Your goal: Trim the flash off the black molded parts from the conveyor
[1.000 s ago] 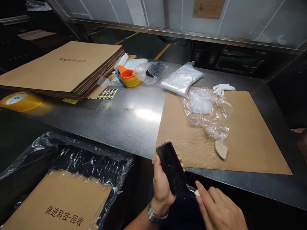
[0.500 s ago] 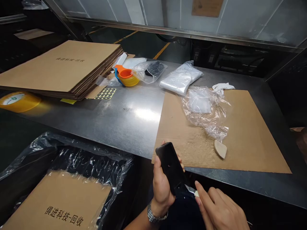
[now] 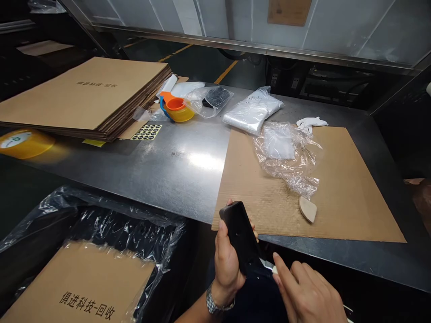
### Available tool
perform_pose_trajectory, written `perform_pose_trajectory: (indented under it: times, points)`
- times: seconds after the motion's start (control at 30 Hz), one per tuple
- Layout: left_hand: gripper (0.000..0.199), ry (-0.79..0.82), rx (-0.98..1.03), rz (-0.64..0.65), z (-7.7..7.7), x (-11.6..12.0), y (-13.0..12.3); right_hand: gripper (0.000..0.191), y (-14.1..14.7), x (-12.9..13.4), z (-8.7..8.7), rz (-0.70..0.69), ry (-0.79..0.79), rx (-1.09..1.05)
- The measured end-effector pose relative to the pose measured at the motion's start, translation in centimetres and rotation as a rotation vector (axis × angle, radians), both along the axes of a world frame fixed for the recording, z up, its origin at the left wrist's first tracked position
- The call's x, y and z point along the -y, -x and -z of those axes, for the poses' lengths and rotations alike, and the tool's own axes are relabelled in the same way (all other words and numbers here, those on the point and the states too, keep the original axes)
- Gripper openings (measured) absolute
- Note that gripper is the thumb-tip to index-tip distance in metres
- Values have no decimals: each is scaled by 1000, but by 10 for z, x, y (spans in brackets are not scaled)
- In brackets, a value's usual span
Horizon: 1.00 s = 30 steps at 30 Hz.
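Observation:
My left hand [image 3: 226, 260] is wrapped round a black, shallow box-like plastic part [image 3: 240, 235], tilted with its hollow side toward me. A small knife [image 3: 267, 264] with a pale handle is pinched in my right hand [image 3: 308, 287]. Its blade touches the lower right edge of the black part. Most of the handle is hidden by my fingers. Just beyond, on a cardboard sheet [image 3: 336, 188], lies a beige wedge-shaped block [image 3: 307, 210].
Crumpled clear plastic [image 3: 286, 152], a stack of plastic bags [image 3: 253, 110] and a white glove [image 3: 311, 123] lie on the metal table [image 3: 168, 166]. To the left are a tape dispenser [image 3: 177, 107], stacked cardboard [image 3: 87, 94], a tape roll [image 3: 27, 146] and a plastic-lined bin [image 3: 60, 202].
The black part has turned slightly in my left hand, showing more of its hollow. The knife stays against its lower edge, with only a slight shift. The surroundings drift slightly left with the camera.

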<state>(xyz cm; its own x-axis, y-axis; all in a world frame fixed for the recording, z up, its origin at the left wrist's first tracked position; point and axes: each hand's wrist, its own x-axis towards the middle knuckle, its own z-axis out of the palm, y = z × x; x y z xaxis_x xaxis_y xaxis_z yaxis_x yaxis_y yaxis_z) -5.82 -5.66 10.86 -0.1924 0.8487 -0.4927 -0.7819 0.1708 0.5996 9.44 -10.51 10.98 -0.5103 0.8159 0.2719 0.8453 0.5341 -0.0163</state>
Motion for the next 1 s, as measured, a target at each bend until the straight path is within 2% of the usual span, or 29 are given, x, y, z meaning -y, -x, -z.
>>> perform_pose_trajectory:
  times: [0.13,0.27,0.37,0.63,0.83,1.0]
  points:
    - [57,80,-7,46,-1,-3,1,30,1,-4,-1,-12,-36,12]
    - [58,115,20,85,-2,-4,4,32,-1,-10,-6,-70,48,-154]
    - [58,132,23,106,-3,-5,4,32,-1,-13,-8,-31,91,-232]
    - [53,110,-63,155,-3,-4,5,38,1,-13,-7,-19,162,-172]
    - [56,159,-37,182,-2,-4,5,38,0,-14,-6,-44,148,-123]
    - [59,128,-77,192,0,-4,3,39,-3,-14,-5,-53,174,-58]
